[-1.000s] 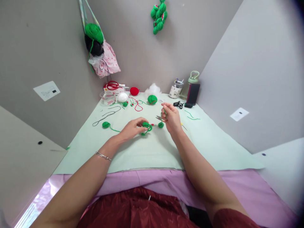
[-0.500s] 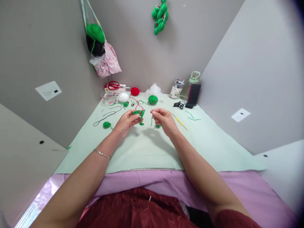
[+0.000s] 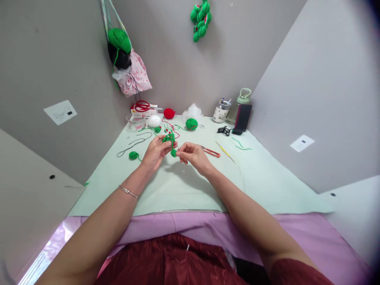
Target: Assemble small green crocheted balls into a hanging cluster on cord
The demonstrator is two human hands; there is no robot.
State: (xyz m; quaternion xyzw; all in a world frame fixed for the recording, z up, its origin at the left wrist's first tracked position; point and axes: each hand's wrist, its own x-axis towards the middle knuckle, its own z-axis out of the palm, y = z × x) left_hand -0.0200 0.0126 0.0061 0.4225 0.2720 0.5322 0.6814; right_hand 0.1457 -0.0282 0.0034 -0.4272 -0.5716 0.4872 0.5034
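My left hand [image 3: 154, 153] is closed around a green crocheted piece [image 3: 169, 137], pinching it between thumb and fingers above the table. From that piece a green strand hangs down to a small round green part [image 3: 173, 152]. Close on its right, my right hand [image 3: 193, 156] pinches a thin needle [image 3: 178, 148], its fingertips right beside the round green part. Whether the needle's tip is inside the crochet is too small to make out. Orange thread snips [image 3: 211, 152] lie just past my right hand, with a yellow crochet hook [image 3: 225, 150] beyond them.
At the back stand a red yarn ball [image 3: 169, 113], a white ball [image 3: 154, 121], a green yarn ball [image 3: 191, 124] and stuffing [image 3: 192, 111]. Red scissors [image 3: 143, 106] lie on a box. A pen cup [image 3: 221, 113], bottle and phone [image 3: 243, 118] stand right. Walls enclose the table.
My right hand has moved left and down with the needle, up to the crocheted piece. The snips now show beside it. My left hand has raised and turned the piece slightly.
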